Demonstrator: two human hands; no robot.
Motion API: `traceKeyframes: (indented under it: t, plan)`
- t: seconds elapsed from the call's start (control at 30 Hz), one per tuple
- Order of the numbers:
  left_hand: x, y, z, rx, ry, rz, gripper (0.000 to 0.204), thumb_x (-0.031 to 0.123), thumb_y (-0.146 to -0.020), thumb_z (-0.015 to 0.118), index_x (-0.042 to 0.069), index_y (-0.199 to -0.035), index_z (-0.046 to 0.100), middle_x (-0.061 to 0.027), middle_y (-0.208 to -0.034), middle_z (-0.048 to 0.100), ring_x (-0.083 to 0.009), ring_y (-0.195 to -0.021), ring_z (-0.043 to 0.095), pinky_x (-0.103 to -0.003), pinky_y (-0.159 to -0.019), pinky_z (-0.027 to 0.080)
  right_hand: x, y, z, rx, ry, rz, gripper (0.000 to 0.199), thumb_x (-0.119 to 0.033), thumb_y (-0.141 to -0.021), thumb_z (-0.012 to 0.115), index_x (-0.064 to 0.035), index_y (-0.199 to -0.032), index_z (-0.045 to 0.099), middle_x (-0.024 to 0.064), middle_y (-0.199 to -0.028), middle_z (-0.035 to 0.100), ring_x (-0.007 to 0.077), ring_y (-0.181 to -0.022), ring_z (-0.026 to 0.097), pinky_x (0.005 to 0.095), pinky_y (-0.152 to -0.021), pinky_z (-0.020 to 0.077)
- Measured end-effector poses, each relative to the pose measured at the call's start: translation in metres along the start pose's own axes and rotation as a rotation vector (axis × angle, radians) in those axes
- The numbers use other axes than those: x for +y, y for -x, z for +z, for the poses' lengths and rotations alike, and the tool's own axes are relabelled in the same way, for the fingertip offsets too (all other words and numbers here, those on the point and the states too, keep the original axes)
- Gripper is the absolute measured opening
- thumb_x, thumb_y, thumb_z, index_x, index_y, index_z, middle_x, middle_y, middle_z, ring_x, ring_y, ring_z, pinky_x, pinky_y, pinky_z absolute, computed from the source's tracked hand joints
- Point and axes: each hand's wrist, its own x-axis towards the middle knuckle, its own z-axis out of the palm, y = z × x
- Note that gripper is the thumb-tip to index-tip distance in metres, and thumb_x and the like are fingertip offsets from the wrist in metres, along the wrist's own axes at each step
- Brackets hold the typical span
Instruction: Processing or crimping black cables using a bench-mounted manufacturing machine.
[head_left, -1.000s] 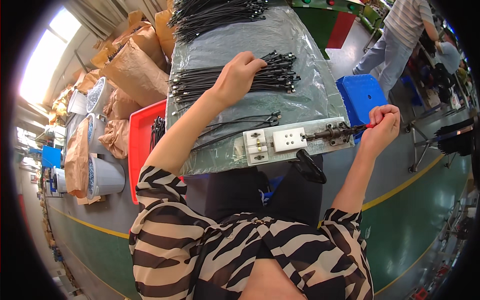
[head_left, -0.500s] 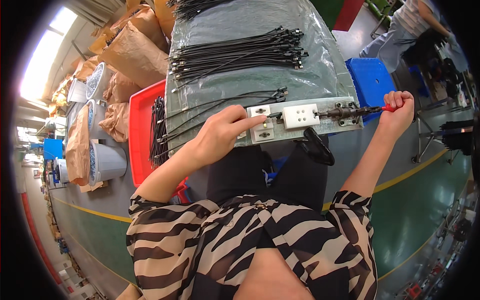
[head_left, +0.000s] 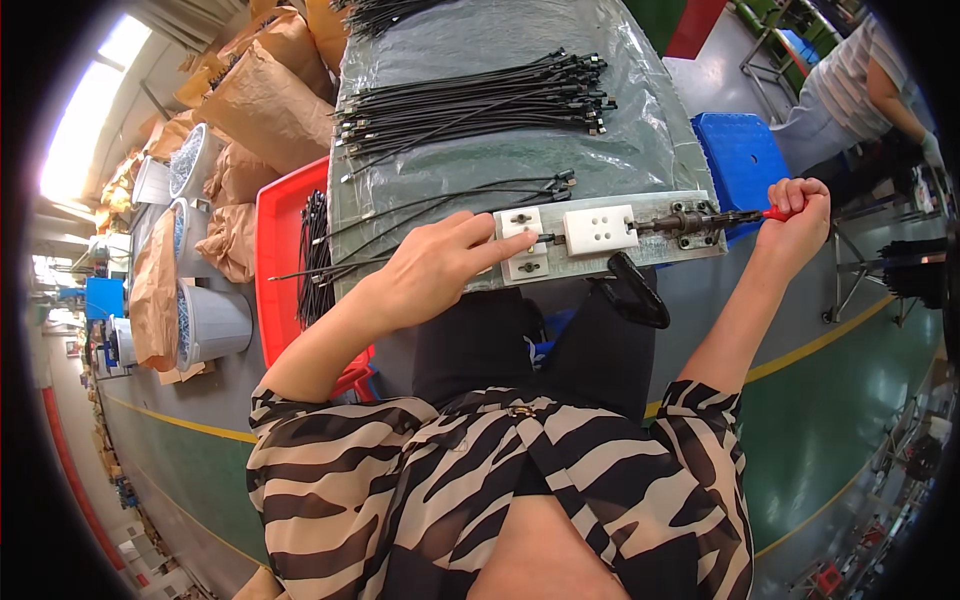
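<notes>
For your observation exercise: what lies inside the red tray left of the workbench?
The red tray holds a bundle of black cables along its right side. Its lower end is hidden behind the left hand and forearm, and the rest looks bare.

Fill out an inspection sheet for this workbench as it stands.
Surface: table under a grey plastic sheet.
Job's things: metal fixture plate at the near edge with two white blocks.
Clutter: red tray with cables, left of the table; blue stool on the right.
Grips: left hand fingertips on the left white block; right hand closed on a red lever handle.
Cables: black bundle laid across the sheet; a few loose ones near the fixture.
Surroundings: paper sacks, white buckets, another person.
</notes>
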Motion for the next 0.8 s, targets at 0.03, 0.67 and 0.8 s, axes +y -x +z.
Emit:
traceKeyframes:
  t: [0.03, 0.67, 0.8]
  plan:
    - [0.001, 0.000, -0.001, -0.021, -0.010, -0.008, 0.062, -0.006, -0.075, 0.057, 0.017, -0.132, 0.059, -0.0072, -0.078, 0.043, -0.0253, -0.074, 0.050, -0.036, -0.063, 0.046, 0.001, 0.000, 0.000, -0.014, -0.004, 0.004, 0.011, 0.001, -0.081, 0.042, -0.0031, -0.075, 0.051, 0.0010, -0.059, 0.037, 0.0121, -0.053, 0.033, 0.0284, -0.054, 0.0275]
    - [0.006, 0.004, -0.008, -0.133, 0.005, -0.075, 0.071, -0.010, -0.073, 0.056, 0.021, -0.136, 0.054, -0.0087, -0.087, 0.046, -0.0267, -0.081, 0.053, -0.037, -0.066, 0.047, 0.016, 0.072, 0.031, -0.739, 1.032, -0.641, 0.007, 0.001, -0.082, 0.053, -0.0039, -0.076, 0.054, 0.0085, -0.074, 0.057, 0.0285, -0.067, 0.053, 0.0374, -0.062, 0.0432]
    - [0.020, -0.004, -0.016, -0.154, 0.000, -0.077, 0.072, -0.011, -0.072, 0.056, 0.021, -0.136, 0.054, -0.0090, -0.086, 0.044, -0.0267, -0.078, 0.051, -0.037, -0.066, 0.046, -0.001, 0.068, 0.028, -0.854, 1.091, -0.709, 0.006, 0.000, -0.081, 0.054, -0.0042, -0.077, 0.054, 0.0089, -0.075, 0.057, 0.0280, -0.067, 0.053, 0.0367, -0.061, 0.0416]
